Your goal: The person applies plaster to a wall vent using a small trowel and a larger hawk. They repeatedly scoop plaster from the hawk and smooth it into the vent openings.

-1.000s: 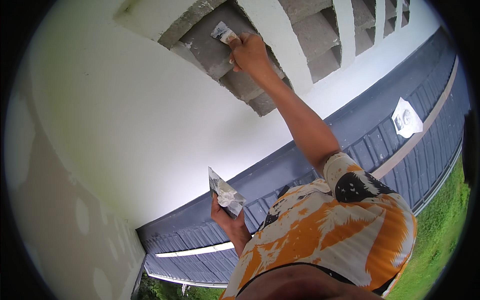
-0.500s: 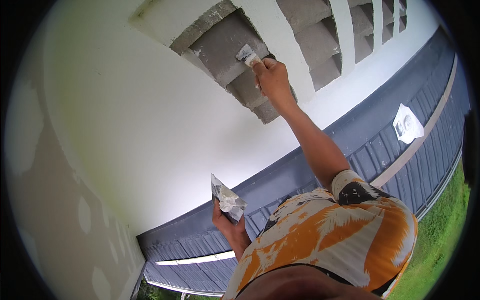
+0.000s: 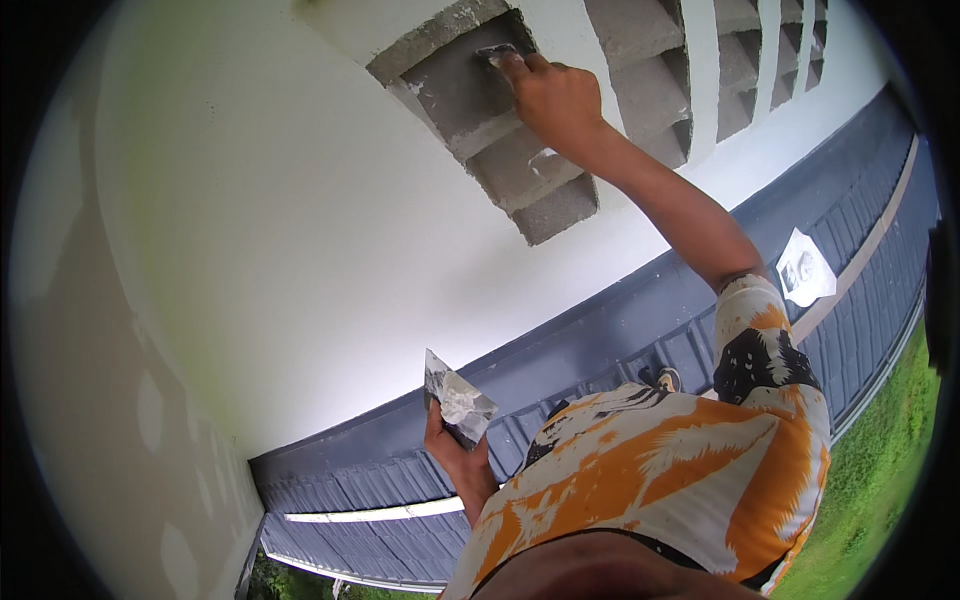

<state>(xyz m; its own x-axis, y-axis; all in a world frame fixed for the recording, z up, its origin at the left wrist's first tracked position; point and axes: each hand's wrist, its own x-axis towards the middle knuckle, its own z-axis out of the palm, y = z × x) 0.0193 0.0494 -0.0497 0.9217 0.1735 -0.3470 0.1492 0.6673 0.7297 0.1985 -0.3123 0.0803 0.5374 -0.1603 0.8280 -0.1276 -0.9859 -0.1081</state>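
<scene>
Left hand [image 3: 460, 455] clasping metal plate [image 3: 436, 374], right hand [image 3: 560, 105] clasping scraper [image 3: 495, 52] at grey recess [image 3: 450, 90], white wall [image 3: 290, 250], tiled roof [image 3: 360, 487]

Metal plate [image 3: 438, 374]: flat, shiny grey, with straight edges and a pointed corner, tilted, gripped at its lower end in the left hand [image 3: 458, 450]
White paste [image 3: 462, 402]: a thick, uneven lump spread over the middle of the plate
Scraper [image 3: 494, 51]: small, smeared white, pinched in the right hand [image 3: 555, 100], mostly hidden by the fingers; its tip is over the upper part of the wall opening, contact unclear
Wall opening [image 3: 450, 95]: grey, stepped inside, rough-edged, with a white fleck on a lower step
</scene>
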